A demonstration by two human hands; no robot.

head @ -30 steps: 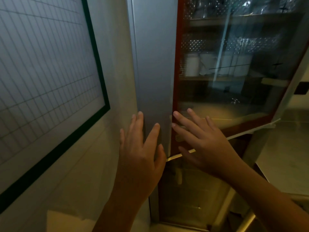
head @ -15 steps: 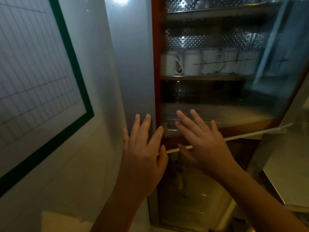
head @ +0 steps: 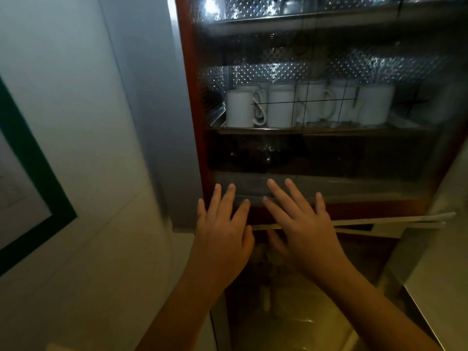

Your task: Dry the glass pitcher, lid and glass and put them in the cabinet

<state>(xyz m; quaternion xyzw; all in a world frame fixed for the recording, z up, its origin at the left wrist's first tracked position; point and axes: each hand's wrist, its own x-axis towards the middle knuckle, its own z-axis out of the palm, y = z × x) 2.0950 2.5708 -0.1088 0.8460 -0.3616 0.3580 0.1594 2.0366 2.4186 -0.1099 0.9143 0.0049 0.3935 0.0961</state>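
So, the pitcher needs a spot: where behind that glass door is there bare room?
Crowded: the mug shelf, where white mugs run from the left wall nearly across, leaving only a gap at the right end. Freest: the dark shelf under it, right half, though something glints left of middle and the dimness hides much.

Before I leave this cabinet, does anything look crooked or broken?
Nothing stands out: white mugs stand upright in a row behind the glass door, which looks intact under the left hand and right hand.
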